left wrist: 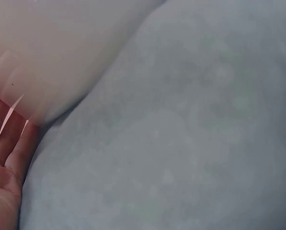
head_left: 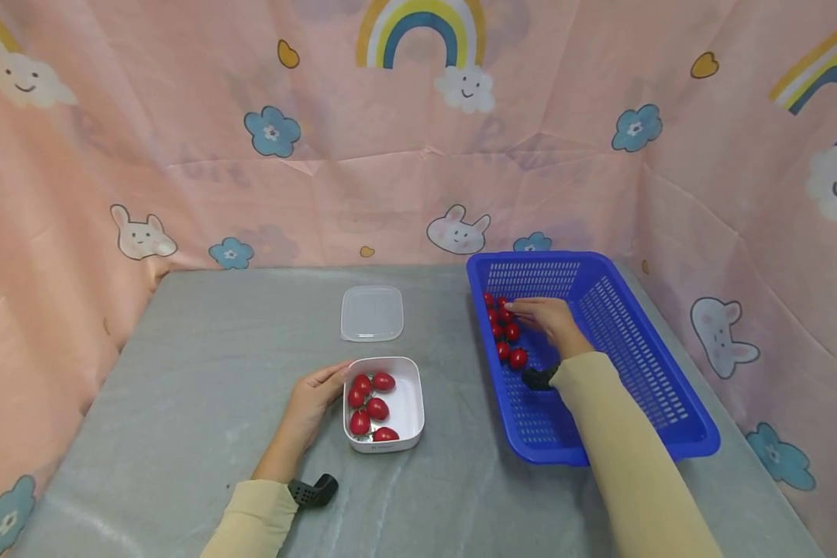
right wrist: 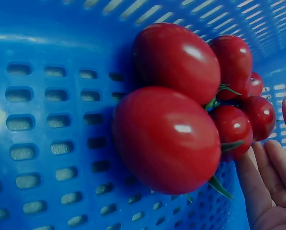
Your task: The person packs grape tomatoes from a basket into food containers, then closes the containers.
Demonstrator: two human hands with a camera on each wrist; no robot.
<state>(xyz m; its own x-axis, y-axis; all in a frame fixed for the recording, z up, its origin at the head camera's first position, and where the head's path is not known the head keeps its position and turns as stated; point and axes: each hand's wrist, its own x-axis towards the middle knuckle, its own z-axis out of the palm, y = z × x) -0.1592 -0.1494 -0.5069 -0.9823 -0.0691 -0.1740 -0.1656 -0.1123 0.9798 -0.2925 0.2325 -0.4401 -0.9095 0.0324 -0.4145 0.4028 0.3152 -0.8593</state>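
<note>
Several cherry tomatoes (head_left: 377,408) lie in a square white container (head_left: 406,399). Against its left side my left hand (head_left: 314,403) rests, and in the left wrist view the fingers (left wrist: 22,146) lie along the outer wall. On the right, my right hand (head_left: 554,322) is inside a blue perforated basket (head_left: 551,454). Its fingers reach the far part of a cluster of cherry tomatoes (head_left: 518,358) along the basket's left wall. In the right wrist view the fingers (right wrist: 255,187) are extended beside the farther tomatoes, while two big-looking tomatoes (right wrist: 166,139) sit closest to the camera.
A translucent square lid (head_left: 373,313) lies flat on the grey table covering (head_left: 251,333), just behind the white container. Pink patterned cloth (head_left: 390,178) hangs behind and along both sides. The basket's raised walls surround the right hand.
</note>
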